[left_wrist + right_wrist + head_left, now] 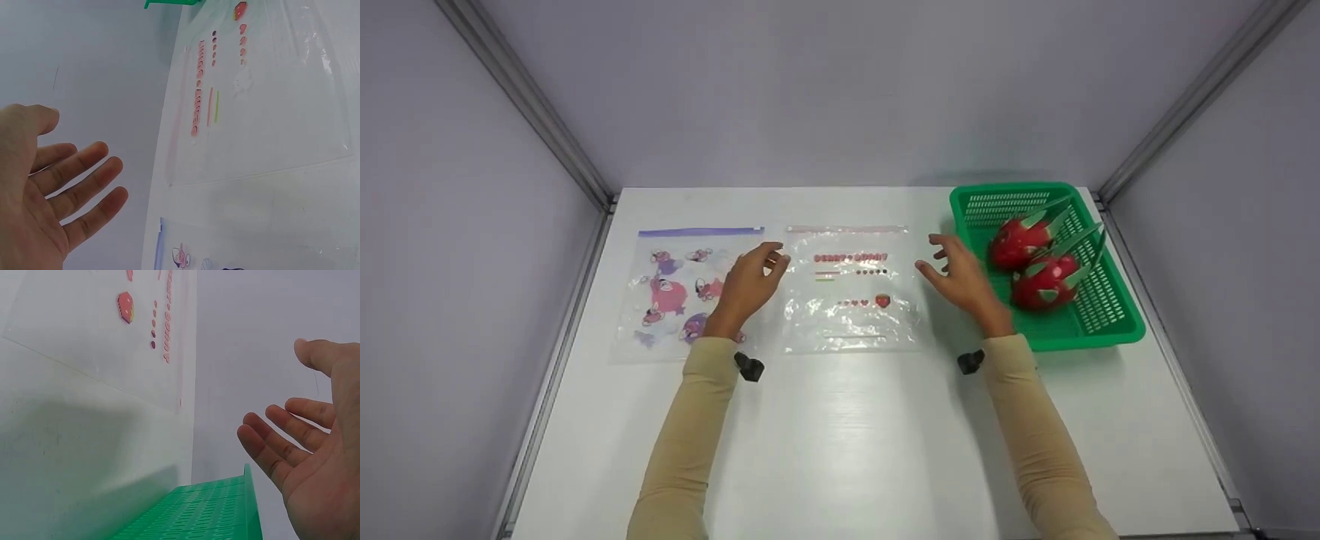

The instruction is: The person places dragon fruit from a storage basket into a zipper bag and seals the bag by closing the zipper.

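Note:
Two clear zip bags lie flat side by side on the white table. The left bag [667,296] has a purple zip strip and pink and purple cartoon prints. On the middle bag [851,326] are a pink zip strip, red lettering and a strawberry print. My left hand [750,285] hovers over the right part of the purple-zip bag, its fingers relaxed and holding nothing. Between the middle bag and a green basket [1087,343], my right hand [962,279] is held above the table, also with nothing in it. Two red dragon fruits [1020,244] with green leaf tips lie in the basket.
Grey panels [840,97] with metal frame posts stand behind the table [840,435] and on both sides. The basket occupies the table's right back corner. Small black devices [748,367] are worn at both wrists.

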{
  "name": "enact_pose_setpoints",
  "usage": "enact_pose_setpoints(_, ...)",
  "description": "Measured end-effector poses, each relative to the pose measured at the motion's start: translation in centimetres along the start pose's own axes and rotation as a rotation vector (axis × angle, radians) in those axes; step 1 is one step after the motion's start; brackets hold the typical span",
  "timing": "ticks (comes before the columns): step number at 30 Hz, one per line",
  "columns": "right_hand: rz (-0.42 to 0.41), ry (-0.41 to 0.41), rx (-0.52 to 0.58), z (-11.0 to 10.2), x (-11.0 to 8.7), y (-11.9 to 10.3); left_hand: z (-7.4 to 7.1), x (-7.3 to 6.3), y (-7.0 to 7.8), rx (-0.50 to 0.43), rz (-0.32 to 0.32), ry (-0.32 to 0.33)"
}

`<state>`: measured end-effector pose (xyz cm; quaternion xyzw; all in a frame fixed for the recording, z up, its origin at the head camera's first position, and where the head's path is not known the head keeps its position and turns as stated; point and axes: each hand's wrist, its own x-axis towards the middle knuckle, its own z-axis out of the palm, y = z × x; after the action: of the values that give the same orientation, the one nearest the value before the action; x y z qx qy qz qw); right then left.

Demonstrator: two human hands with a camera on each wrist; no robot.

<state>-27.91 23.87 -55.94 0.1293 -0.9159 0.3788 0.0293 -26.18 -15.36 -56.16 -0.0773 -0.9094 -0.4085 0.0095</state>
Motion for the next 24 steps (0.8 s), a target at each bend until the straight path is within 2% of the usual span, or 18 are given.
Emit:
enact_pose_setpoints(11,0.019,0.038,-0.003,2.0,0.1,0.0,1.1,0.0,-0.9,-0.04,-0.02,-0.017)
enact_pose_setpoints(15,0.022,0.046,-0.003,2.5,0.2,0.1,1.5,-0.1,-1.1,-0.04,-0.05,-0.039)
enact_pose_setpoints(24,0.121,0.027,0.007,3.9,0.0,0.1,2.3,-0.3,-1.4,-0.026,-0.1,-0.118)
